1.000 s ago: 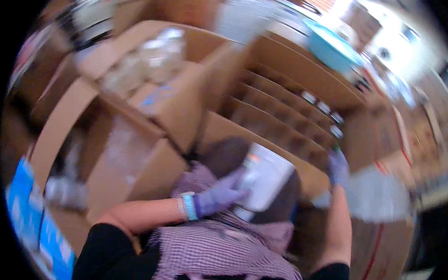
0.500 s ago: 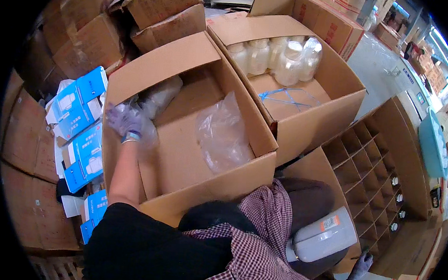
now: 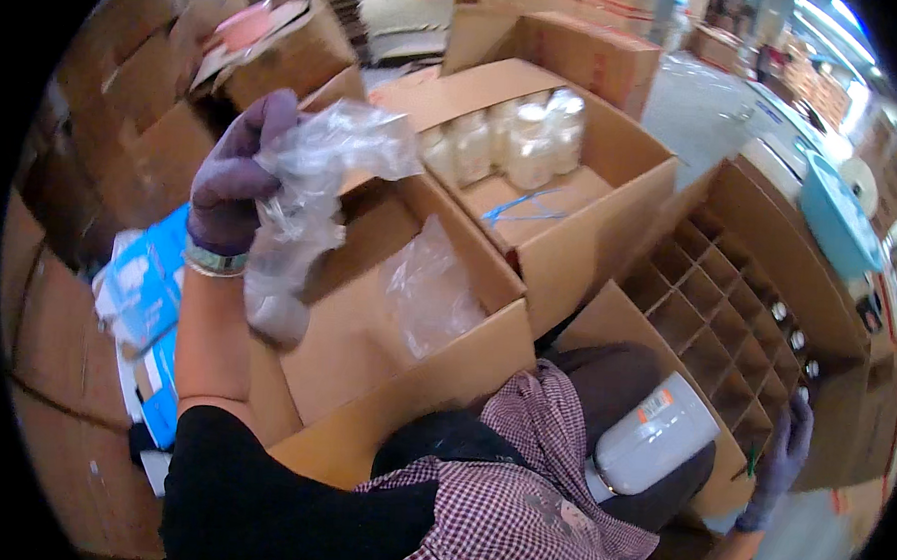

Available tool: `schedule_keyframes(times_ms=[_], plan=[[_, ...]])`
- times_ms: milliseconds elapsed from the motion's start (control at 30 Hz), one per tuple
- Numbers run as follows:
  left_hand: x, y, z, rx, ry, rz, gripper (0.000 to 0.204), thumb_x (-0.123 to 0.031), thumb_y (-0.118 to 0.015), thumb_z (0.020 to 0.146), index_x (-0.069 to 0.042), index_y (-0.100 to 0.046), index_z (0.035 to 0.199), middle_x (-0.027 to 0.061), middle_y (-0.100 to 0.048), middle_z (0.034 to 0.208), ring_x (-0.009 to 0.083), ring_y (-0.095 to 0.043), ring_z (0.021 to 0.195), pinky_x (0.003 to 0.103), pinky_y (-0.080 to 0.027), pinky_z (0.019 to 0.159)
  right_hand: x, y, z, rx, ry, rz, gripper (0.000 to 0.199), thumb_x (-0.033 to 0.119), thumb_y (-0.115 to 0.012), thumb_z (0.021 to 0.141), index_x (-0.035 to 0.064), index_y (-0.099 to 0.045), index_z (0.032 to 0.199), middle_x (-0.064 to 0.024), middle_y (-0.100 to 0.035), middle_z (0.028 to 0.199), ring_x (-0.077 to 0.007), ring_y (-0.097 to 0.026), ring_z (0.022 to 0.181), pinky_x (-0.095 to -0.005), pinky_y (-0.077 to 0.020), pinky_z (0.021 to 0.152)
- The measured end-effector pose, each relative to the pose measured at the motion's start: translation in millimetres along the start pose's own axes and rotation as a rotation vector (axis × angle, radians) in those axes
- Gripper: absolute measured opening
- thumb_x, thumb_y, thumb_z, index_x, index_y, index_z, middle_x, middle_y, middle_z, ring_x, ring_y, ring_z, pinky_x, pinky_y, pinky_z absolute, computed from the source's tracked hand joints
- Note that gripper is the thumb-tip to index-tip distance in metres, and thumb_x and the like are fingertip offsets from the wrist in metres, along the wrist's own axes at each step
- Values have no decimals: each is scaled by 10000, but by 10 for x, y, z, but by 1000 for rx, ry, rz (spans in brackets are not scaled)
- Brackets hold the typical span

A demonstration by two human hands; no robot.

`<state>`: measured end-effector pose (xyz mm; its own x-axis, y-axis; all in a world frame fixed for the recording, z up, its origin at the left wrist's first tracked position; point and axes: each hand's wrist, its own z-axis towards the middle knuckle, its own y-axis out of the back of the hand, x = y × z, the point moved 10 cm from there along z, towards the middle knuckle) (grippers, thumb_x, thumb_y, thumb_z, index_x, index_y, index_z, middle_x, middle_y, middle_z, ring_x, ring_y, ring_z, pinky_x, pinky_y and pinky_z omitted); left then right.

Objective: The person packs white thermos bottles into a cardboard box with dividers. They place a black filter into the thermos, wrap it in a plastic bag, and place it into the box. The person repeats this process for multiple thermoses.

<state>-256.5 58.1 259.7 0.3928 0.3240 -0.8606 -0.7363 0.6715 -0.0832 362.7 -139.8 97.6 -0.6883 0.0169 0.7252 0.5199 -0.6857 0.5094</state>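
My left hand (image 3: 235, 176), in a purple-grey glove, is raised over the near carton (image 3: 404, 383) and grips a crumpled clear plastic bag (image 3: 306, 214) that hangs down. The bag's lower end bulges with something pale, blurred by motion. Another clear bag (image 3: 433, 289) lies in that carton. Low on the right, my gloved right hand (image 3: 781, 465) is at the edge of the divided carton (image 3: 693, 306), beside its row of bottle caps. A thin dark-green thing sticks out by its fingers, too small to name. Across my lap lies a white bottle (image 3: 657, 439) with an orange-and-white label.
Behind stands another open carton (image 3: 612, 212) with several capped whitish bottles (image 3: 529, 148) and a blue strap (image 3: 517, 208). Flat blue-and-white printed boxes (image 3: 148, 287) lie at the left. Brown cartons (image 3: 70, 344) are stacked beyond them. A light-blue basin (image 3: 840, 217) is at the far right.
My left hand has lifted the crumpled bag up out of the near carton. My right hand has moved up along the divided carton's edge. The view has shifted a little.
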Motion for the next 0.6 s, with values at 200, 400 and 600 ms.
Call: schedule_keyframes(times_ms=[200, 400, 600], plan=[[102, -828, 1400, 133, -588, -294, 391, -182, -544, 1006, 12, -567, 1344, 156, -645, 1290, 264, -630, 1168, 429, -501, 1041, 2089, -1018, -442, 155, 613, 86, 699, 291, -859, 707, 90, -589, 1320, -166, -566, 1359, -356, -521, 1273, -460, -409, 1088], [920, -2386, 2614, 390, -274, -1117, 352, -257, -497, 1039, -2, -607, 1255, 165, -653, 1241, 281, -604, 1155, 420, -450, 1074, 2146, -1035, -66, -208, 509, 413, 654, 245, -806, 819, 50, -529, 1378, -199, -579, 1324, -321, -605, 1169, -413, -484, 1027], [1078, -3067, 2028, -81, -751, 664, 884, -525, -689, 885, -10, -350, 1519, 195, -458, 1464, 346, -467, 1339, 455, -357, 1131, 731, -1073, 777, -126, 18, 921, 271, 138, -663, 947, 7, -665, 1185, -57, -688, 1114, -133, -647, 1002, -303, -536, 877]])
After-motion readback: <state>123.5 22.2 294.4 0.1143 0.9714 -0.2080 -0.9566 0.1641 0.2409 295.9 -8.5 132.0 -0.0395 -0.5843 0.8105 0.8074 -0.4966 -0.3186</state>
